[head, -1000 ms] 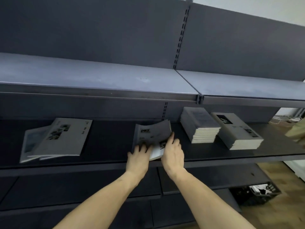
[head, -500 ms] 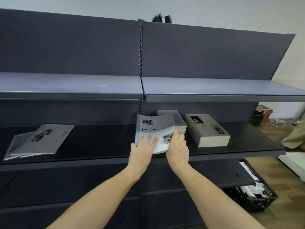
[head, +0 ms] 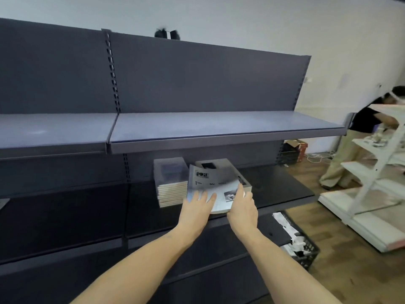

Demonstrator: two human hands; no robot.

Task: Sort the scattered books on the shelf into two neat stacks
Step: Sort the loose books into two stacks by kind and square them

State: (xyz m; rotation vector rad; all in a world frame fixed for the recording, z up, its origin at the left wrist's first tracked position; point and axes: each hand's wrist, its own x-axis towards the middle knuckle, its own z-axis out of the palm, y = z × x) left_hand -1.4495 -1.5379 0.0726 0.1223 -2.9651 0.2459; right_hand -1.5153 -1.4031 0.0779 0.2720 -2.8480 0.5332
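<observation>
From here the left hand (head: 195, 206) lies flat, fingers straight, on the cover of a thin booklet (head: 213, 189); the right hand (head: 242, 206) grips its right edge, fingers curled round it. The booklet looks light and floppy, bowing upward, so supporting both sides seems wise. It hovers over the right stack (head: 243, 182) on the shelf (head: 285, 189), beside the left stack (head: 171, 185).
</observation>
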